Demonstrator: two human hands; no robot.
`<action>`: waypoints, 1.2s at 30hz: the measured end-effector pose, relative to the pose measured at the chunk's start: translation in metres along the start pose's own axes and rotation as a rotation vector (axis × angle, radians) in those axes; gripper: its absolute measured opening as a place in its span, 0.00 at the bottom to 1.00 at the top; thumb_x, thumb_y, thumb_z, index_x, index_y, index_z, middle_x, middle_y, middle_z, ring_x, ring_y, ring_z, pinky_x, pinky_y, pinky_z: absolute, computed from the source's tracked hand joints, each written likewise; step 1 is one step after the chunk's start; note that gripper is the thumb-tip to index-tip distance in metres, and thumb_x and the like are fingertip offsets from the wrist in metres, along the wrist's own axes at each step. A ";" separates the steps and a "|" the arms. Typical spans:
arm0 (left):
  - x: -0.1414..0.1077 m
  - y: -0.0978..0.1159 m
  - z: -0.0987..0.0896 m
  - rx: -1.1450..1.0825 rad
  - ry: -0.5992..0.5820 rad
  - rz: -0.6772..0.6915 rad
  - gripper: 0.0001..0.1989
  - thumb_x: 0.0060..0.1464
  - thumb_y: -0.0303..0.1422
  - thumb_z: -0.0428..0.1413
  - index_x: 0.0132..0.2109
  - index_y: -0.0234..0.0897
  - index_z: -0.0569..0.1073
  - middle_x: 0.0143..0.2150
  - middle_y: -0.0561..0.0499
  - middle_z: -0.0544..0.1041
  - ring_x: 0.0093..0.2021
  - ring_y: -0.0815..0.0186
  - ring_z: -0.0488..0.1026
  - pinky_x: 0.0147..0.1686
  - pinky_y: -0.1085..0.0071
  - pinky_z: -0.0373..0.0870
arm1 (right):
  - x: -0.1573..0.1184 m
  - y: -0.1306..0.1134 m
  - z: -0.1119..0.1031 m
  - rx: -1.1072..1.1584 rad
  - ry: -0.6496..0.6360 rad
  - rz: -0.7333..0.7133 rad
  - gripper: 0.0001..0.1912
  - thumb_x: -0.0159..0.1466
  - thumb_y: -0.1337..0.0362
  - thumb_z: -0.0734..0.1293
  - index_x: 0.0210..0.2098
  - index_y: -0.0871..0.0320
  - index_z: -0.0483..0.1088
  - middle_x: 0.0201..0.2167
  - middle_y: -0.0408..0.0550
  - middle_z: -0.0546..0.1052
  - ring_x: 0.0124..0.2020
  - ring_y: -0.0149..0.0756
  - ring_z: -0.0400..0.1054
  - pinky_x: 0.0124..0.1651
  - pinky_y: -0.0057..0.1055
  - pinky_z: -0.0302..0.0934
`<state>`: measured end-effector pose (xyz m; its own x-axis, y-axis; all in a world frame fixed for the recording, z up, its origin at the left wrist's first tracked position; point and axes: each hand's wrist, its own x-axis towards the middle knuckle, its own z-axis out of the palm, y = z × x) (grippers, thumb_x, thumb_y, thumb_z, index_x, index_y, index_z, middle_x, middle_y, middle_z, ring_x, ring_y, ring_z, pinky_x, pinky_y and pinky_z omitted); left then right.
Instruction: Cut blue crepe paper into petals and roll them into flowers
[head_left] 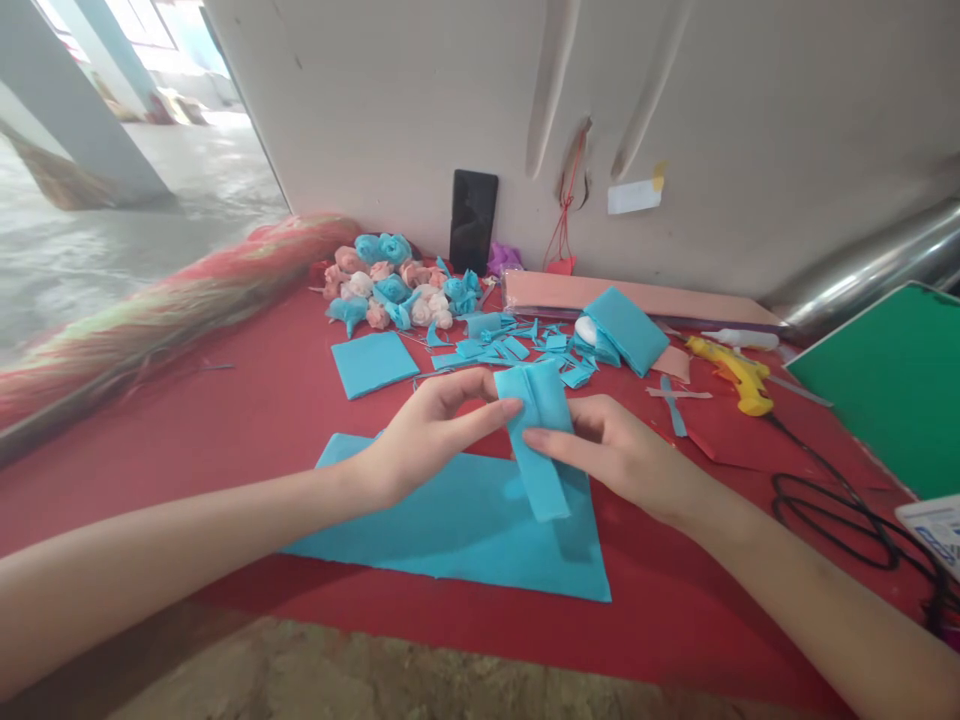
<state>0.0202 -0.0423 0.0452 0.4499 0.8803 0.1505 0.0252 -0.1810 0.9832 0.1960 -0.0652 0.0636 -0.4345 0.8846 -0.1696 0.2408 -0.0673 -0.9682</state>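
Between my two hands is a folded strip of blue crepe paper (pixel 541 470), held up in front of me. My left hand (pixel 439 430) pinches its upper left edge, thumb on the face of the paper. On the right side, my right hand (pixel 611 450) grips it with the thumb pressed across the middle; its other fingers are partly hidden behind. Below the hands, a large blue sheet (pixel 420 530) lies on the red tabletop (pixel 660 610). Beyond them are a folded blue square (pixel 373 364) and a scatter of small blue cut pieces (pixel 517 348).
Blue, pink and white paper flowers (pixel 394 285) are heaped at the back, near an upright phone (pixel 473 218). A folded blue stack (pixel 627 330) sits behind the right hand. A yellow glue gun (pixel 739 375) with a black cord (pixel 825 480) and a green board (pixel 892 380) are right.
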 end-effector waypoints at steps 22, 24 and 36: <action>-0.008 -0.006 -0.001 -0.174 -0.244 -0.021 0.13 0.58 0.33 0.49 0.47 0.50 0.73 0.53 0.61 0.71 0.57 0.62 0.62 0.51 0.70 0.63 | 0.008 0.011 -0.008 0.080 0.012 0.039 0.13 0.54 0.57 0.69 0.31 0.61 0.71 0.21 0.41 0.68 0.20 0.22 0.57 0.21 0.21 0.49; -0.007 -0.007 -0.001 -0.234 -0.259 -0.049 0.13 0.58 0.33 0.49 0.47 0.50 0.73 0.53 0.62 0.71 0.58 0.62 0.61 0.55 0.68 0.58 | 0.008 0.009 -0.007 0.071 0.001 0.048 0.13 0.53 0.57 0.69 0.31 0.61 0.71 0.22 0.41 0.70 0.21 0.23 0.60 0.22 0.21 0.52; 0.007 0.002 -0.009 -0.416 -0.157 0.041 0.17 0.56 0.32 0.46 0.53 0.46 0.67 0.62 0.60 0.60 0.61 0.60 0.55 0.58 0.63 0.52 | 0.004 0.009 -0.005 -0.134 -0.183 0.142 0.14 0.50 0.60 0.71 0.18 0.63 0.65 0.14 0.38 0.63 0.17 0.21 0.55 0.19 0.20 0.49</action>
<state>0.0157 -0.0327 0.0496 0.5741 0.7929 0.2042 -0.3423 0.0058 0.9396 0.2006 -0.0600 0.0553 -0.5344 0.7718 -0.3445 0.4183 -0.1126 -0.9013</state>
